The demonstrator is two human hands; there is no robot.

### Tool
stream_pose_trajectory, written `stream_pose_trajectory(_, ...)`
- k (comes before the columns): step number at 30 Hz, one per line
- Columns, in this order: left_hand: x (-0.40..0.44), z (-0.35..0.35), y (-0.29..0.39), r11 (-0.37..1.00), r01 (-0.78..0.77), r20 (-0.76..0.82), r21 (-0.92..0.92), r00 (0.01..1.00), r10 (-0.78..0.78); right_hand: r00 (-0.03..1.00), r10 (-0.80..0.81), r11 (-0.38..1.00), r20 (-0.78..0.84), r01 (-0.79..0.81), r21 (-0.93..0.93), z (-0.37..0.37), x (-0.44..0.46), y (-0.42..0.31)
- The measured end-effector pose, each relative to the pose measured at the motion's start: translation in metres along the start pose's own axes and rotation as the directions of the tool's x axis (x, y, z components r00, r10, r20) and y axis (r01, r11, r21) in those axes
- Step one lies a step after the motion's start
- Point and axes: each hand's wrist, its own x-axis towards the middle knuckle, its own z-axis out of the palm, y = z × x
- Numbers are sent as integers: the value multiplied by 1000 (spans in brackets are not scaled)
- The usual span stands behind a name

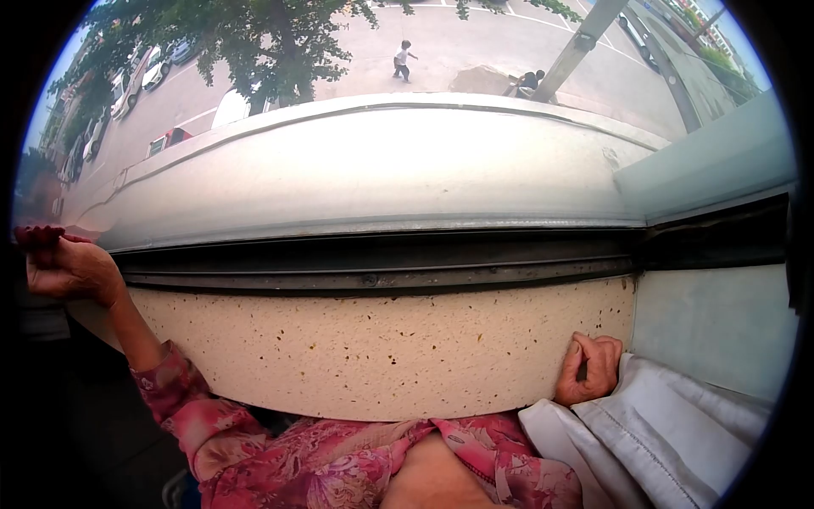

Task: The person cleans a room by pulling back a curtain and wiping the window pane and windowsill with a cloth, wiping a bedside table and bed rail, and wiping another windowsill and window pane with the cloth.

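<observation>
The dark red cloth (39,238), at the far left of the frame, sits bunched in the fingers of the left hand (76,270), which grasp it; that forearm rises from lower left, wrist bent. At right, the right hand (591,369) lies loosely clenched on the speckled sill (373,339), beside the pale curtain (653,424).

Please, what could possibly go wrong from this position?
The dark red, crumpled, cloth-like item could slip if the left hand loosens its grip on it. The white draped fabric bunches beside the right hand and hides the forearm, so it might catch or get dragged along if that arm moves over the beige, brown-speckled windowsill.
</observation>
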Motion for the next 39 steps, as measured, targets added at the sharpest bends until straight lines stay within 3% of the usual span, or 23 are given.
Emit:
stream_pose_trajectory(8, -9, 9, 41, 944, -237, 31, 228, 971, 236, 1000, 13, 1000, -3, -13, 19, 0, 0, -2)
stream_pose_trajectory(10, -9, 11, 39, 918, -299, -30, 261, 948, 317, 1000, 16, 1000, -13, -16, 26, 0, 0, -2)
stream_pose_trajectory(14, -16, 6, 19, 937, -221, -108, 272, 960, 258, 1000, 10, 1000, -10, -9, 19, 0, -1, -2)
stream_pose_trajectory(17, -16, 0, 15, 894, -302, -37, 331, 942, 332, 1000, 9, 1000, -14, -9, 22, 0, 0, -1)
stream_pose_trajectory(19, -21, 2, 23, 952, -125, 12, 280, 992, 127, 1000, 9, 1000, -15, -9, 20, 0, 0, -2)
stream_pose_trajectory(23, -20, 4, 23, 913, -274, -33, 301, 954, 297, 1000, 0, 1000, -10, 0, -2, 0, 1, -2)
stream_pose_trajectory(25, -31, -2, 15, 959, -127, 2, 253, 991, 130, 1000, -1, 1000, -11, 1, -5, 0, 1, -1)
stream_pose_trajectory(26, -33, 3, 23, 960, -127, 2, 251, 991, 131, 1000, -4, 1000, -11, 4, -5, 0, 1, 0)
stream_pose_trajectory(28, -40, 20, 57, 888, -423, -26, 182, 900, 434, 1000, -2, 1000, -9, 2, -6, 0, 0, 0)
stream_pose_trajectory(30, -45, 11, 79, 868, -494, 253, 53, 847, 467, 1000, 13, 1000, -1, -13, -12, 0, 1, -2)
stream_pose_trajectory(34, -58, 37, 139, 778, -601, 285, -184, 725, 628, 1000, 20, 1000, -15, -20, -4, 0, 0, -2)
stream_pose_trajectory(39, -63, 60, 196, 662, -725, 307, -187, 597, 741, 999, 33, 999, -12, -33, 25, 1, -1, -3)
